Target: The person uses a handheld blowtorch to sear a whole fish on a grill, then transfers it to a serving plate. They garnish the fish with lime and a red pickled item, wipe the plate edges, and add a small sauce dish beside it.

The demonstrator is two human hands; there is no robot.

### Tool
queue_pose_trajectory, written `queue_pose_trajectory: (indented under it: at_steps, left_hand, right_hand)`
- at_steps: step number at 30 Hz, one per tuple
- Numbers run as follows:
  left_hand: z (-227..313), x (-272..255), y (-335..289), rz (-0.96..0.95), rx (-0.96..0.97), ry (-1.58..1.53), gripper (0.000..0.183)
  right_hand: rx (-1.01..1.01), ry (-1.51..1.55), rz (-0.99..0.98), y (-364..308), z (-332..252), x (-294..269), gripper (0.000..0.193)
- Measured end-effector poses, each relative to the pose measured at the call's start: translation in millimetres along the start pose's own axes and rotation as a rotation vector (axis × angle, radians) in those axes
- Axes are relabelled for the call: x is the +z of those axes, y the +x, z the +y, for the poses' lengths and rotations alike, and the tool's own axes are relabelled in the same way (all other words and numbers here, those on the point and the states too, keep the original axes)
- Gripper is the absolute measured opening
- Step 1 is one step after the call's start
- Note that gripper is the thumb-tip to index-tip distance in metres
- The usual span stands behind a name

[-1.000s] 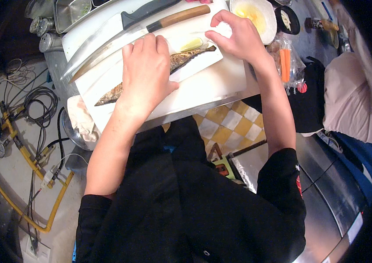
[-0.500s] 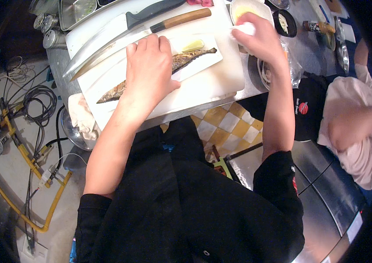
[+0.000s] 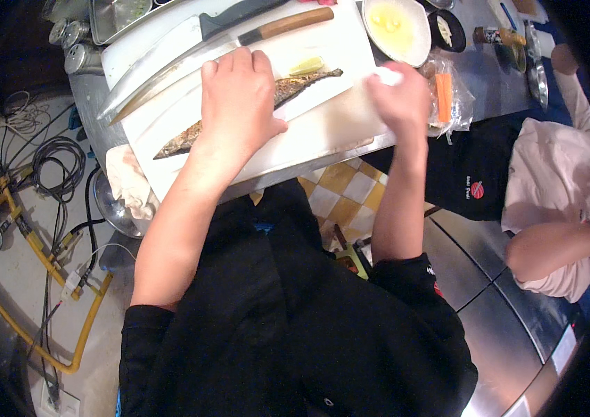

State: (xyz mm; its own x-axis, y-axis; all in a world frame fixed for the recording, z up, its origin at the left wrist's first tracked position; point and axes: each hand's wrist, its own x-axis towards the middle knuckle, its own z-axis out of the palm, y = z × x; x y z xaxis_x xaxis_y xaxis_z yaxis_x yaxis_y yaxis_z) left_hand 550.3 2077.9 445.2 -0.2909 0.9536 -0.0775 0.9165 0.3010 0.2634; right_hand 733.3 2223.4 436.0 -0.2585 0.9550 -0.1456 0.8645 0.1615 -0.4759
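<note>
My left hand (image 3: pixel 239 94) arches over a browned fish (image 3: pixel 180 142) on the white cutting board (image 3: pixel 246 163). Its fingers are bent down on the far side and the thumb points right; what lies under the palm is hidden. The fish's tail shows to the right of this hand, beside a pale green citrus wedge (image 3: pixel 307 66). At the board's right edge my right hand (image 3: pixel 406 101), smeared by motion, is closed on a small white thing (image 3: pixel 387 76) whose kind I cannot make out.
Two long knives, one dark-handled (image 3: pixel 239 15) and one wood-handled (image 3: pixel 295 25), lie behind the fish. A bowl of yellow liquid (image 3: pixel 398 31), a black dish (image 3: pixel 446 30) and bagged orange sticks (image 3: pixel 444 97) stand right. A co-worker (image 3: pixel 548 174) is at far right.
My right hand has moved down and left from over the yellow bowl to the board's right edge, still with the white thing. My left hand has stayed over the fish.
</note>
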Motion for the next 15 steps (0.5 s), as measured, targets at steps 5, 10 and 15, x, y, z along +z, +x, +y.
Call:
queue_pose_trajectory:
  at_steps: [5,10,15]
  left_hand:
    - [-1,2,-1,0.057,0.047,-0.007,0.078]
    - [-1,-2,-2,-0.007,0.032,-0.031,0.083]
    - [-24,-36,-48,0.303,0.029,-0.193,0.105]
  right_hand:
    - [-0.066,0.147,0.206,-37,-3,-21,0.034]
    - [-0.393,0.019,0.220,-63,-17,25,0.027]
    - [-0.195,0.348,-0.018,-65,-11,-33,0.027]
